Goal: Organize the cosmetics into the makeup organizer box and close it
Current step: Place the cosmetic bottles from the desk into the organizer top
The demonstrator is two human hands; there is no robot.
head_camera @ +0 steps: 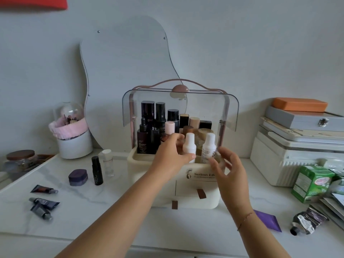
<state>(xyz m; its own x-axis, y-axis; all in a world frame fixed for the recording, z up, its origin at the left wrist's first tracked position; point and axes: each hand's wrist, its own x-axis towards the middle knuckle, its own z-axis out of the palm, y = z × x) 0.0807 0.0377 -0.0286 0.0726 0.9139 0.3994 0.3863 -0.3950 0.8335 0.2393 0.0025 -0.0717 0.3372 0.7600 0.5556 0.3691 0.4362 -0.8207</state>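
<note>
The cream makeup organizer box (186, 198) stands mid-table with its clear curved doors (229, 112) swung open; several dark and beige bottles fill the back. At the front stand two white bottles. My left hand (170, 157) grips the smaller white bottle (189, 146), thumb in front and fingers behind. My right hand (230, 170) hovers with fingers spread beside the taller white bottle (208, 148), holding nothing. Loose on the table lie a black bottle (97, 170), a clear bottle (108, 162), a purple compact (78, 177) and several small tubes (43, 202).
A purple sachet (268, 220) and a crumpled tube (309, 220) lie front right, near a green box (310, 183) and a white case (279, 161) with stacked boxes. A wavy mirror (130, 67), a white cup with a pink band (74, 140) and a jar (20, 159) stand left.
</note>
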